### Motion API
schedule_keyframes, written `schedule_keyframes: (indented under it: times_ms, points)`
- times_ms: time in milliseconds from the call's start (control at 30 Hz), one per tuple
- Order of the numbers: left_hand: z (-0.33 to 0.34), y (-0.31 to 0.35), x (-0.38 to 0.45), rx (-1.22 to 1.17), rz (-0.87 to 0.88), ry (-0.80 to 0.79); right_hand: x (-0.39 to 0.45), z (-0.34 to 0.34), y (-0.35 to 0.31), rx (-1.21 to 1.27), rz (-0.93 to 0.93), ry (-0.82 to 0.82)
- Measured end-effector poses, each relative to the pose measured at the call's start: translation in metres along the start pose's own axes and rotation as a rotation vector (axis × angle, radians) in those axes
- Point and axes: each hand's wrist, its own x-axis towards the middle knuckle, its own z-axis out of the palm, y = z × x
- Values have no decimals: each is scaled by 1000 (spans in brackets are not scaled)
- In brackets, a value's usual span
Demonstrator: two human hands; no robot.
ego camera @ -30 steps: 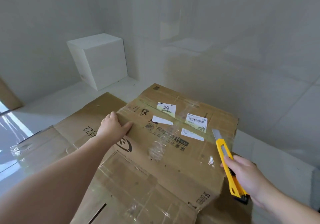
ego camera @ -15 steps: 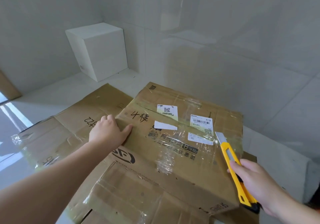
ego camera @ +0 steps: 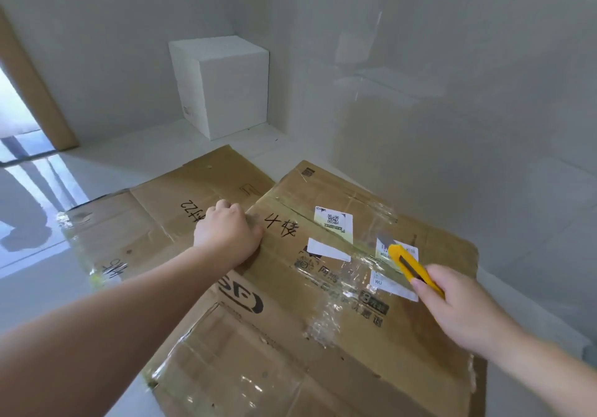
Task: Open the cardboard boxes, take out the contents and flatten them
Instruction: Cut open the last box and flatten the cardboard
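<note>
Left grip (ego camera: 227, 234) clenched on upper-left edge of taped cardboard box (ego camera: 339, 303), fingers curled over the edge beside the black handwritten marks, thumb on top face. Right grip (ego camera: 458, 311) wrapped round yellow utility knife (ego camera: 412, 266), blade out, tip over the white barcode label (ego camera: 399, 252) near box's far right side; contact w/ tape can't be told. Box brown, worn, top face criss-crossed w/ shiny clear tape, wrinkled in the middle; QR sticker (ego camera: 334, 221), plain white sticker (ego camera: 328, 250), printed black logo & text on top. Sits on pale glossy floor (ego camera: 38, 287), partly overlapping flattened cardboard sheet (ego camera: 155, 222) at left, also w/ black writing. White foam block (ego camera: 223, 83) in far corner against wall, well apart from box.
</note>
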Motion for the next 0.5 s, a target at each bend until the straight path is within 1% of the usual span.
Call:
schedule_keyframes:
  times_ms: [100,200,300,400,500]
  points:
    - [-1,3,9,-130,-120,-44,39,2,-38,-69,-115,-42]
    - [-2,2,16,-149,-187,-108,80,10,-74,-185,-220,-65]
    - [-3,-1,26,-159,-175,-175,112,25,-102,-279,-259,-76]
    - [-6,-4,34,-176,-170,-245,135,39,-115,-409,-272,-54]
    - [-10,-2,37,-187,-153,-262,150,44,-123,-455,-289,-68]
